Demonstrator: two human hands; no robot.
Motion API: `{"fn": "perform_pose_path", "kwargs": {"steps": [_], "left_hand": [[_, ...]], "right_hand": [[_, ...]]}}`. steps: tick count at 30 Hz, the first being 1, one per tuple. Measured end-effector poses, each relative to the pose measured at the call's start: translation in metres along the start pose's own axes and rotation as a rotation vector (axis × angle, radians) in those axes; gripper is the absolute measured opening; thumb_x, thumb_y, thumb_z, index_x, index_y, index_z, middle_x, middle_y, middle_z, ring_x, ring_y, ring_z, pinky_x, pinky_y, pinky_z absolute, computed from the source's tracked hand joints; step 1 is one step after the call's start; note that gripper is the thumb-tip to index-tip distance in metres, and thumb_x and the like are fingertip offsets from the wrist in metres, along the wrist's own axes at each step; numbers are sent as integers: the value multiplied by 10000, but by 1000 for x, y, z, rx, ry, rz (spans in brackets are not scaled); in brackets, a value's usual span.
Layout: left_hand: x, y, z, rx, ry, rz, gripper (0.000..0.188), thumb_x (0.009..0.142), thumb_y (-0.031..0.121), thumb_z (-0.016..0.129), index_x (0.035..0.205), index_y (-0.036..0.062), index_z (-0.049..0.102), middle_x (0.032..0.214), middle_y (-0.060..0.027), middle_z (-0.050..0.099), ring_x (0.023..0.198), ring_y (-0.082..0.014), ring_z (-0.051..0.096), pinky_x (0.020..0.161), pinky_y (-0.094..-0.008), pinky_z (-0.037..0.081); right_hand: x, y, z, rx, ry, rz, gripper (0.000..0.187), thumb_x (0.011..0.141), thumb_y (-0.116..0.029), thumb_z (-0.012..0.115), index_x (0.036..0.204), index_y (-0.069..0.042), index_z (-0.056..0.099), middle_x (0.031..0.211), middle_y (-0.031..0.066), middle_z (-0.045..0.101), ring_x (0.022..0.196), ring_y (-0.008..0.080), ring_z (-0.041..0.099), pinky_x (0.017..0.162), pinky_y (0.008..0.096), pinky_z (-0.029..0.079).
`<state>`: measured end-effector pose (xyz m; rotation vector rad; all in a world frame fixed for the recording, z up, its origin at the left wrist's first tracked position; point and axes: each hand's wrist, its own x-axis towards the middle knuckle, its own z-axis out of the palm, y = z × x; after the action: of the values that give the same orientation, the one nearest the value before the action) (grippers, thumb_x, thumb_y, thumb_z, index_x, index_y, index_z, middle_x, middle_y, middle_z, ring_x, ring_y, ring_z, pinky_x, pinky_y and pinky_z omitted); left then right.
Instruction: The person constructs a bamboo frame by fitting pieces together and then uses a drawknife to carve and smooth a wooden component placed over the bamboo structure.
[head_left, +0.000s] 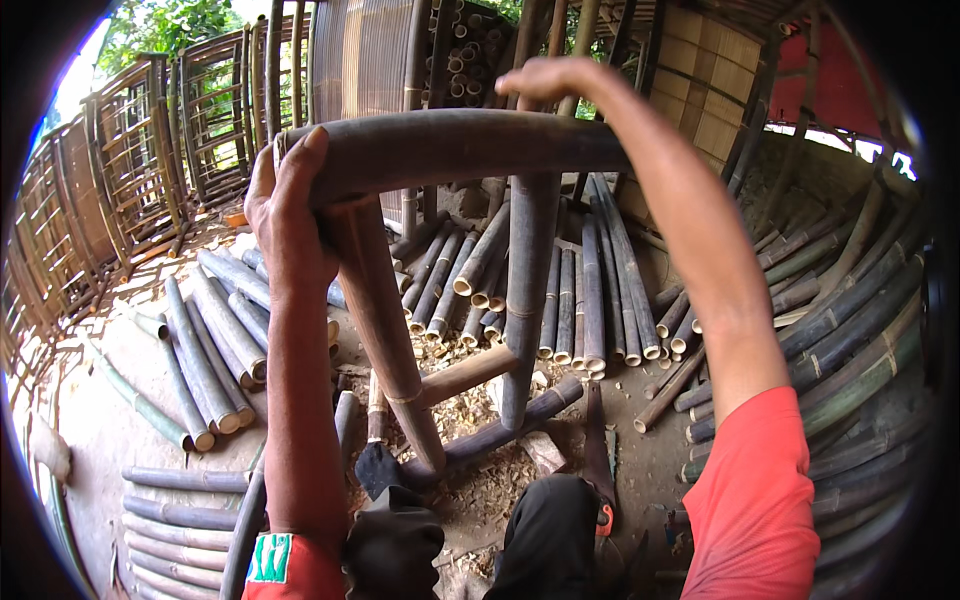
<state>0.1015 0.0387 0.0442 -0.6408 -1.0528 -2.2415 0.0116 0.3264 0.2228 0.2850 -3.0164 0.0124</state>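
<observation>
A thick dark bamboo pole [450, 150] lies crosswise at the top of a bamboo frame. My left hand [285, 200] is closed around its left end. Two bamboo uprights, a brownish one [375, 300] and a darker one [530, 270], run down from the pole, and a short rung [468, 376] joins them. Their lower ends meet a dark bamboo pole [510, 432] on the ground. My right hand [555, 80] is just beyond the top pole's upper edge, with my forearm crossing its right end. One digit points left; the others are partly hidden.
Cut bamboo lies in piles at left [215, 340], behind the frame [590, 290] and along the right [850, 370]. A saw with an orange-red handle [605, 518] rests by my right knee. Wood shavings [470, 510] cover the ground. Bamboo racks [215, 130] stand at the back left.
</observation>
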Motion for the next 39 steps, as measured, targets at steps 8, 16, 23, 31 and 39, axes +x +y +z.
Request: {"fn": "perform_pose_path", "kwargs": {"steps": [8,16,23,31,39], "left_hand": [[8,-4,5,-76,49,-10,311,876,231,815,1055,18,677,953,-113,702,809,-203,700,731,-332,607],[29,-23,2,-24,96,-31,307,856,251,842,1019,24,714,870,-46,693,776,-140,653,715,-322,549],[51,-32,-24,-52,45,-182,420,848,314,836,1100,9,694,986,-107,690,879,-192,673,764,-364,563],[6,-30,-24,-73,-14,-113,490,875,306,811,1237,49,603,1097,-88,656,1034,-183,645,898,-370,554],[-12,-10,-35,357,-303,119,989,635,65,946,1439,74,372,1213,-132,630,1107,-247,658,958,-407,598]], "right_hand": [[36,-8,40,-1,76,-102,518,997,-454,527,1138,-29,787,1179,172,770,1127,261,690,951,446,520],[-17,-11,74,245,631,-71,921,980,-767,360,752,58,702,831,263,726,942,416,733,928,484,514],[35,-6,86,215,682,-33,909,967,-775,386,794,69,676,783,248,701,875,377,713,894,443,500],[8,-14,73,212,570,-60,892,976,-731,358,1083,64,748,1218,322,702,1260,463,635,1071,523,464],[-8,-13,65,178,500,-94,868,975,-707,387,1106,75,739,1227,342,691,1257,459,639,1072,515,465]]}}
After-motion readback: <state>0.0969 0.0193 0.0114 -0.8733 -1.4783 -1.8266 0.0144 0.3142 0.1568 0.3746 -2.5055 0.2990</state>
